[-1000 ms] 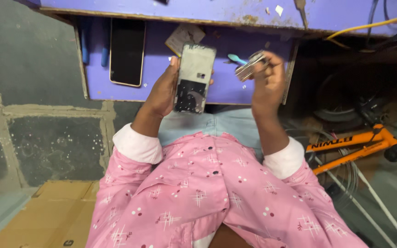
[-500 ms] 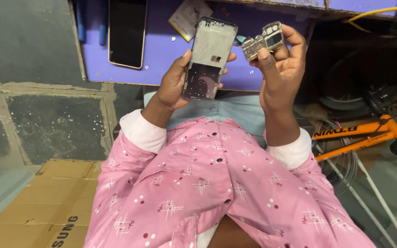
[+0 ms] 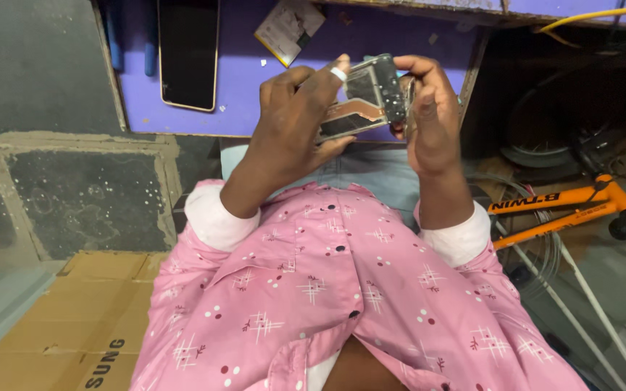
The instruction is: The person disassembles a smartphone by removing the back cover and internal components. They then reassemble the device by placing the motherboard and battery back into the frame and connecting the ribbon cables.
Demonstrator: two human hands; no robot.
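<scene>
The opened phone point(image 3: 360, 98) now lies tilted sideways between both hands instead of upright, just off the purple table's front edge point(image 3: 182, 127). The left hand point(image 3: 291, 116) grips its body; the right hand point(image 3: 429, 119) pinches its end.

the opened phone point(image 3: 367, 98) shows bare shiny metal and a coppery, glossy sheet inside. the second phone point(image 3: 188, 54) has a smooth, glossy black glass face. the tabletop point(image 3: 240, 108) is painted purple, matt and scuffed. the shirt point(image 3: 342, 289) is soft pink printed cloth with white cuffs. the cardboard point(image 3: 74, 326) is matt brown and flat. the wall point(image 3: 52, 181) looks like rough grey concrete. the bicycle frame point(image 3: 559, 206) is glossy orange painted metal.
</scene>
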